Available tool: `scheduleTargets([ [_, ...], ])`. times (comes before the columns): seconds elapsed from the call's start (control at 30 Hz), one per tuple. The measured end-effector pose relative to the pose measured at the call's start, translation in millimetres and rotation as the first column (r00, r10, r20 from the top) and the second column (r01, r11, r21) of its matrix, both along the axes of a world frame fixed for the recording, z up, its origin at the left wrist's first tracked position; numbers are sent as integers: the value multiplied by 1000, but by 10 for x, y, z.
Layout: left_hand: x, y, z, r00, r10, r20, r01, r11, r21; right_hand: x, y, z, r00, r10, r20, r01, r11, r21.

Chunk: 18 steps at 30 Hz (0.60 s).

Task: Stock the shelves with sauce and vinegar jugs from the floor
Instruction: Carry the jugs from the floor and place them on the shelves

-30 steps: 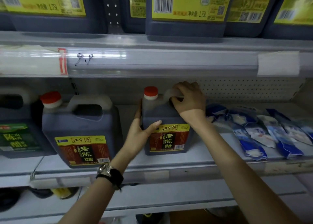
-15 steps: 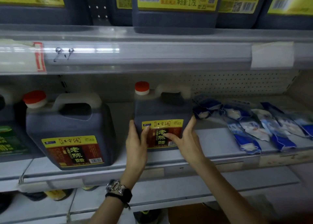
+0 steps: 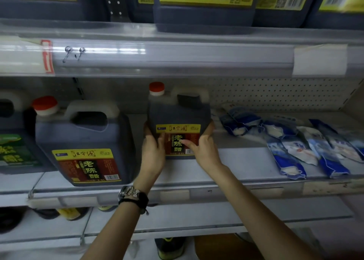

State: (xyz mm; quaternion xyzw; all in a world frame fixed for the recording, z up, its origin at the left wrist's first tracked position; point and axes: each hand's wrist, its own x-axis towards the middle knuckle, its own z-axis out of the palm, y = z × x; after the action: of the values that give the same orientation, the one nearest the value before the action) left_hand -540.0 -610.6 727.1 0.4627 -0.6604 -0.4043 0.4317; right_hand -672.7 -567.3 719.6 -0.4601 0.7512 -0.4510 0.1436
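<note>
Silver metal glints on the wristwatch (image 3: 131, 193), nearest the camera on the left wrist. Beyond it the left hand (image 3: 152, 151) and right hand (image 3: 203, 149) clasp the lower corners of the vinegar jug (image 3: 177, 114), with fingers (image 3: 147, 128) curled round its sides and both thumbs on the red label. The jug stands upright on the middle shelf (image 3: 246, 161), set back from the front lip. There is a gap to the neighbouring jug (image 3: 82, 139) on its left, and the blue packets (image 3: 285, 141) lie just beside it on its right.

The step looks like squaring the jug into place (label forward, red cap up). To do that well, slide it on its base rather than lift it, and push evenly with both hands so it does not twist. Watch the right corner so it does not crush the packets. There seems to be room behind before the pegboard back (image 3: 275, 94). Overhead, yellow-labelled jugs (image 3: 202, 3) line the upper shelf.
</note>
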Motion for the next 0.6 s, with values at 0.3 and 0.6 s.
scheduleTargets([
  [0.3, 239, 305, -100, 842, 75, 534, -11, 992, -123, -32, 476, 182, 838, 137, -529, 165, 859, 484],
  [0.6, 365, 369, 163, 436, -13, 900, 439, 876, -201, 324, 824, 348, 859, 170, -483, 163, 803, 573],
])
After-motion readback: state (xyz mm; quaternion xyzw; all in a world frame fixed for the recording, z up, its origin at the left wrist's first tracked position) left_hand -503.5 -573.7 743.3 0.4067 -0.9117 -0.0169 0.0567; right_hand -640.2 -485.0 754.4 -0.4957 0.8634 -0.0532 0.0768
